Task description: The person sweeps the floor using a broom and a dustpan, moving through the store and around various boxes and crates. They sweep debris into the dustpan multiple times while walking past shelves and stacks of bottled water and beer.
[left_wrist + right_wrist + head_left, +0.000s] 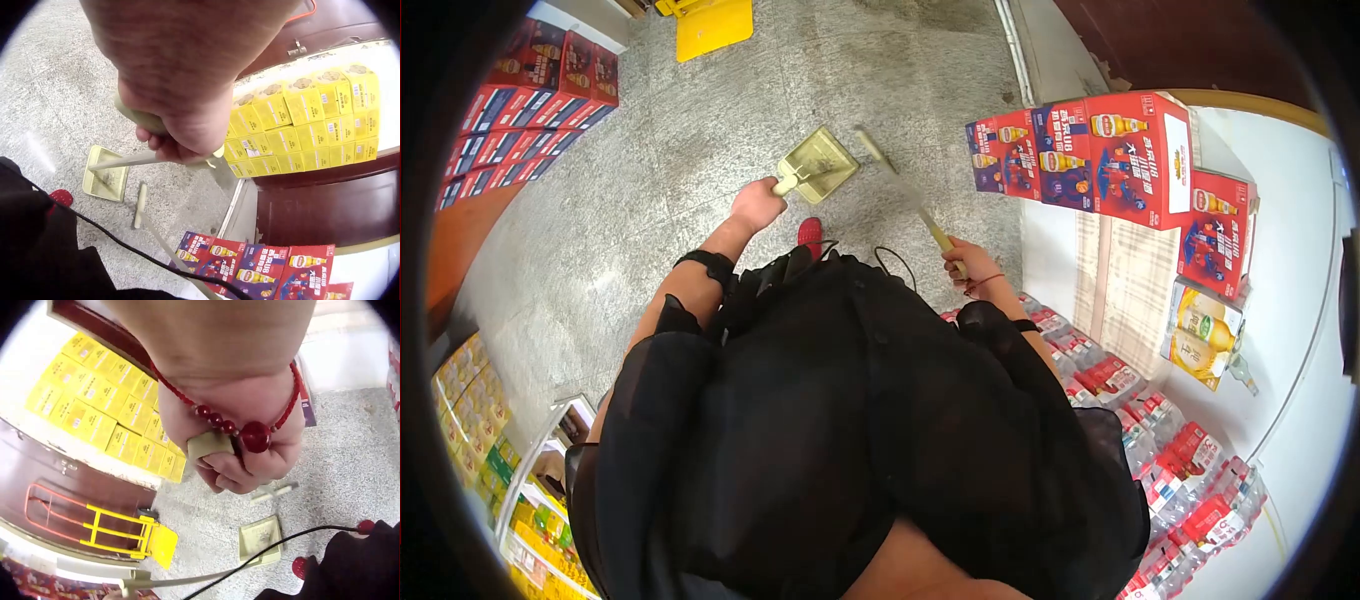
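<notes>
My left hand [758,204] grips the handle of a pale green dustpan [836,181], whose pan lies low over the speckled floor with dark debris in it. In the left wrist view the fingers of the left hand [181,128] curl round the handle top. My right hand [973,262] holds the stick of a broom [936,230]; its head [874,149] is just right of the pan, apart from it. The right wrist view shows the right hand [234,447] curled round the handle end, above the broom head [275,493] and the dustpan [260,539].
Red beer cartons [1100,160] stand at the right, with wrapped bottle packs [1170,450] below. More red cartons [540,90] are stacked at the far left. A yellow hand truck [119,531] stands by yellow boxes [94,387]. A black cord [137,250] hangs near the body.
</notes>
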Action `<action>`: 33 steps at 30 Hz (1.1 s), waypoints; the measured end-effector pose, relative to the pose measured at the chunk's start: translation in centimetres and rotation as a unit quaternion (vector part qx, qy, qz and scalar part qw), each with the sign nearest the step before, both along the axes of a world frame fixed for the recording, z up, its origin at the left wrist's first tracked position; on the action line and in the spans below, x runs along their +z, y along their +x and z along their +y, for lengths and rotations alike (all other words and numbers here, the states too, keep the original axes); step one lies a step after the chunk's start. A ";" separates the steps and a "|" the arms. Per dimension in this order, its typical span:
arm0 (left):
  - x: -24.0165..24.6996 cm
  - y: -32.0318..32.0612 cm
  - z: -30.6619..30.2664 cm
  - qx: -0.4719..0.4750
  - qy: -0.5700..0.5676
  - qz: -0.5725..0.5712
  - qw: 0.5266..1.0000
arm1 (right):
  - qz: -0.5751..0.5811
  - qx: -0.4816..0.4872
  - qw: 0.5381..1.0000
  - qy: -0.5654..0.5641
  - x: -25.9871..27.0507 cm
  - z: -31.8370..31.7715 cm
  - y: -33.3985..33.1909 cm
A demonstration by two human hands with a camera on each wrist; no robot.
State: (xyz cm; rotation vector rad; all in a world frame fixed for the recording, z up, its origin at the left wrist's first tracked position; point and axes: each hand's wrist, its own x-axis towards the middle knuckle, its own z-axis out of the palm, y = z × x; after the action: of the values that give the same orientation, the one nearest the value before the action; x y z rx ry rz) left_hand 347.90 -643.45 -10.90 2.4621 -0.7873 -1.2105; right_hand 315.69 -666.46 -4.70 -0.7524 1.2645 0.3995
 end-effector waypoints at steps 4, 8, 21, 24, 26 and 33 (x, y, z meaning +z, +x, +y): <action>0.2 0.6 -1.7 0.012 -0.007 0.007 1.000 | -0.011 -0.045 0.999 0.019 1.8 -2.7 0.6; 0.3 1.2 -3.1 -0.002 0.000 -0.008 1.000 | -0.024 -0.067 0.997 0.025 3.2 -6.3 1.4; 0.4 0.1 -12.8 0.127 0.011 0.003 0.992 | -0.047 -0.031 0.997 -0.051 -4.7 -24.2 8.5; -0.1 -0.6 -15.2 0.141 0.006 -0.004 0.990 | -0.058 0.015 0.998 -0.009 -6.9 -25.0 8.6; -0.5 -0.9 -17.0 0.162 -0.010 0.009 0.987 | -0.033 0.042 0.998 -0.043 -3.1 -23.7 9.3; -0.7 -2.0 -22.0 0.208 -0.017 -0.002 0.978 | -0.096 0.113 0.988 0.043 -0.1 -28.2 7.3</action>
State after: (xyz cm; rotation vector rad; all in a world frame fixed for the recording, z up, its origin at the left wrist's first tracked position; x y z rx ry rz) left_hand 345.94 -665.48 -11.64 2.4332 -0.2639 -1.0239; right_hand 322.97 -694.64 -4.85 -0.8438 0.9786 0.5492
